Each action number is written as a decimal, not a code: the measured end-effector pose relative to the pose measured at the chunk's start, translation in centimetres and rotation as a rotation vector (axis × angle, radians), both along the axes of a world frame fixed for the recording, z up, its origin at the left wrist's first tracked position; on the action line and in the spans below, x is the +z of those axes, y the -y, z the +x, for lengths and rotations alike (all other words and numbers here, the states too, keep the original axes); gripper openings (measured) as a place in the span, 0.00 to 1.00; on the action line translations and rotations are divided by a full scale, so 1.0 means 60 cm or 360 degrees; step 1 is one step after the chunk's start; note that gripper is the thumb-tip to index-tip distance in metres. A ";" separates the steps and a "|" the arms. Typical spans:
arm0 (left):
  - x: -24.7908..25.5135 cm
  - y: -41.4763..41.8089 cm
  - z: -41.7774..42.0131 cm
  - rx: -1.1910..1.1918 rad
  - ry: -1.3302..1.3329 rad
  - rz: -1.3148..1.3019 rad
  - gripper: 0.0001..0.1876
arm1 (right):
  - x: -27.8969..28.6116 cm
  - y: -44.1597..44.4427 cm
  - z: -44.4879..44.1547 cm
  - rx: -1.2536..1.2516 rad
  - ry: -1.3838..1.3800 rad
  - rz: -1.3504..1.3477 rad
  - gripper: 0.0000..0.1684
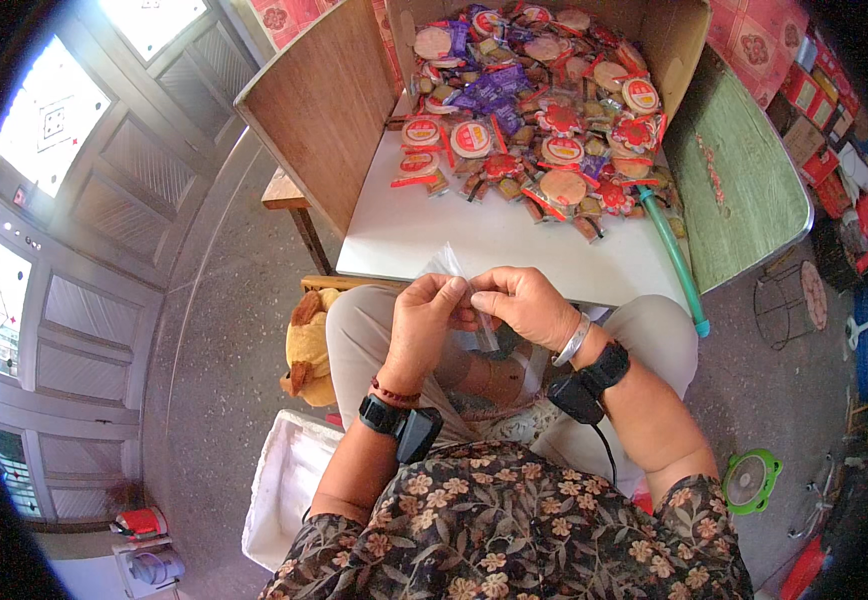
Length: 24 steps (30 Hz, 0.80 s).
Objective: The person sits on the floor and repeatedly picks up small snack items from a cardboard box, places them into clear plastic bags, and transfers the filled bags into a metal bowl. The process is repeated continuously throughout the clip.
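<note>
Above my lap, a clear plastic bag (446,262) is pinched between the fingers of both hands. My left hand (425,319) grips it from the left side. Close beside it, my right hand (518,306) holds the bag by thumb and forefinger, the two hands nearly touching. Part of the bag hangs down below the fingers, and its gripped middle is hidden by them. Just beyond the hands lies the white tabletop (434,225), with a heap of individually wrapped snacks (546,112), among them round cakes in clear wrappers and purple packets.
Boards stand on both sides of the table, a brown wooden panel (329,120) left and a green panel (741,165) right. A green tube (670,255) lies along the right edge. A white foam box (284,480) and yellow plush toy (312,352) are at my left.
</note>
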<state>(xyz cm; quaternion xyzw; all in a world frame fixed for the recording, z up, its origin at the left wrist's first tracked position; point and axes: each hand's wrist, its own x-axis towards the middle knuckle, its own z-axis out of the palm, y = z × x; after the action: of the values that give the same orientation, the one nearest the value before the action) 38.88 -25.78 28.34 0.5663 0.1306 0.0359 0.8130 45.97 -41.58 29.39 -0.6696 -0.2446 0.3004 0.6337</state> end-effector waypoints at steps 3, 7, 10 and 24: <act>0.001 -0.002 0.001 -0.0038 -0.0002 0.0070 0.10 | -0.016 -0.001 0.004 -0.0073 0.0105 -0.0050 0.11; 0.016 0.004 0.004 -0.0076 0.0018 0.0170 0.10 | -0.015 -0.001 0.002 -0.0180 0.0246 -0.0083 0.09; 0.023 0.021 0.001 0.0001 0.0041 0.0198 0.10 | -0.002 -0.002 -0.003 -0.0262 0.0426 -0.0192 0.07; 0.030 0.050 0.028 -0.0083 0.0026 0.0373 0.13 | -0.007 0.011 -0.005 -0.0573 0.0642 -0.0177 0.06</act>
<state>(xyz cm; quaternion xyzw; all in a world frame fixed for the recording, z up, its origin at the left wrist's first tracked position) 40.59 -28.80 30.17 0.6604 0.1043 0.0345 0.7428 45.67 -42.23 28.95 -0.7824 -0.2260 0.0565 0.5776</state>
